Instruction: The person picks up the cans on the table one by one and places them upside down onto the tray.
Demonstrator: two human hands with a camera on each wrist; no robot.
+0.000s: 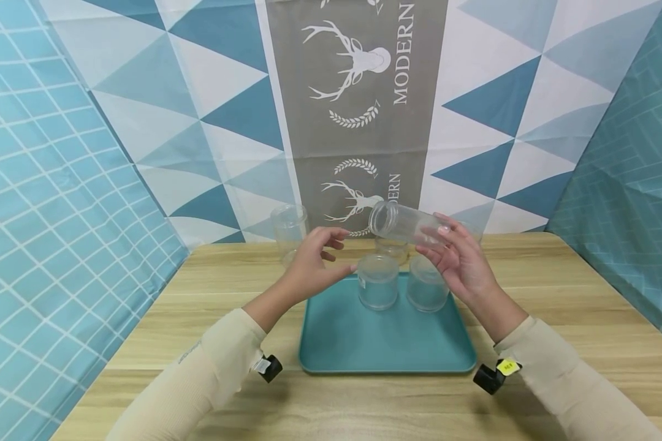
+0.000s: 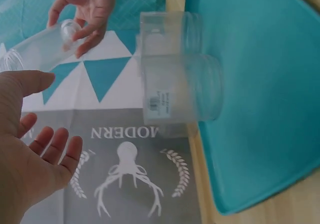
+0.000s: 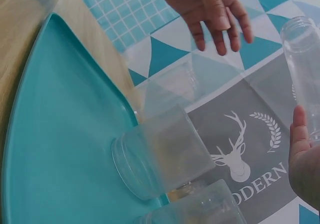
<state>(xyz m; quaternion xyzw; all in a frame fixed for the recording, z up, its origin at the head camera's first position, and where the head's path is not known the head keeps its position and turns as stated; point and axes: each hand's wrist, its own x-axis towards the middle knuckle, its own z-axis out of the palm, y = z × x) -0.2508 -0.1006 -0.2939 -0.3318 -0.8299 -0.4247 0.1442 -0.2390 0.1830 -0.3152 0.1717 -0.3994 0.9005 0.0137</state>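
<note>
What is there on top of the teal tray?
On the tray, two clear jars stand side by side toward the far edge. In the head view, the right hand covers part of the right jar, so its top is partly hidden.

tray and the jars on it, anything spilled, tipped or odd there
No spill or damage shows on the tray. The two clear jars stand untipped but look upside down: their ridged necks seem to face the tray.
</note>
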